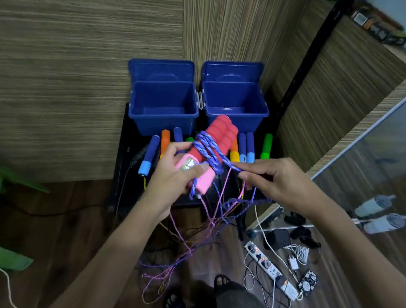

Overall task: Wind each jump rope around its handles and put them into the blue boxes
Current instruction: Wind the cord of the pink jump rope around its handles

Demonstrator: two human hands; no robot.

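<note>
My left hand (181, 174) grips both red handles (215, 140) together, low at their pink ends, in front of the two blue boxes (163, 102). My right hand (278, 182) pinches the blue-purple rope (208, 146), pulling it taut across them. The loose tail hangs tangled with the other ropes; I could drag those up. The handles' long axis tilts up and away, toward the boxes.

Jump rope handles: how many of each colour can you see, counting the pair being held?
Blue handles: 4
Orange handles: 2
Green handles: 2, one mostly hidden
Red handles, in the left hand: 2
Total: 10
</note>
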